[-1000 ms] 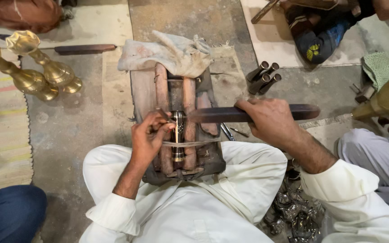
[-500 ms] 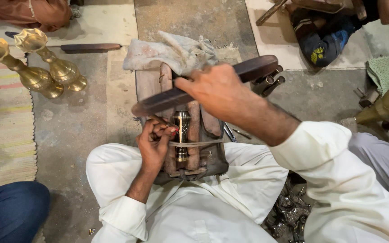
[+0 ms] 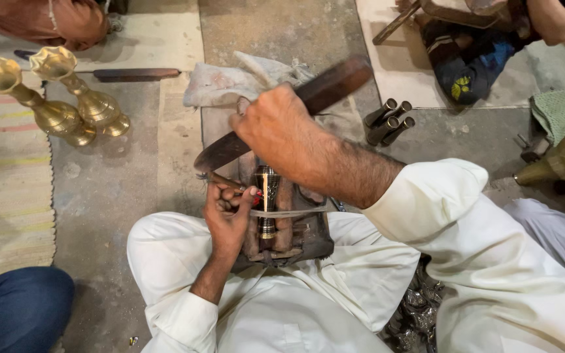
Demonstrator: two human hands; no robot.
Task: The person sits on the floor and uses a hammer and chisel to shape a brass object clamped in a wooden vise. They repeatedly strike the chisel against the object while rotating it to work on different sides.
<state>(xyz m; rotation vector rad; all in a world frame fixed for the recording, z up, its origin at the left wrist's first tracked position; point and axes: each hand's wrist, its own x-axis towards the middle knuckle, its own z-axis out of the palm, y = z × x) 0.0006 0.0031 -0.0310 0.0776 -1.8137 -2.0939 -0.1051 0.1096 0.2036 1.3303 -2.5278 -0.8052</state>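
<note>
The small dark metal piece point(image 3: 268, 196) with shiny bands stands upright in the middle of a wooden block holder point(image 3: 282, 229), strapped in by a pale band point(image 3: 292, 212). It sits right in front of the person, between the knees in white clothes.

The left hand point(image 3: 229, 212) is at nine o'clock from the piece. Its fingers are curled tight around a thin tool with a red tip point(image 3: 246, 193), and the tip touches the side of the piece. The right hand point(image 3: 276, 127) is at twelve o'clock, above the piece. Its fingers are wrapped closed around a long dark wooden bat point(image 3: 282, 114), held slanted over the tool.

This looks like the hitting step: the thin tool marks the metal and the bat is lifted to tap it. A tap would need to land square on the tool's end while the left hand keeps the tip in place, or the mark could slip.

At ten o'clock, well apart, two gold vases point(image 3: 60, 98) stand on the floor. At two o'clock lie some dark metal tubes point(image 3: 387, 121). A crumpled cloth point(image 3: 230, 82) lies at twelve o'clock behind the holder.
</note>
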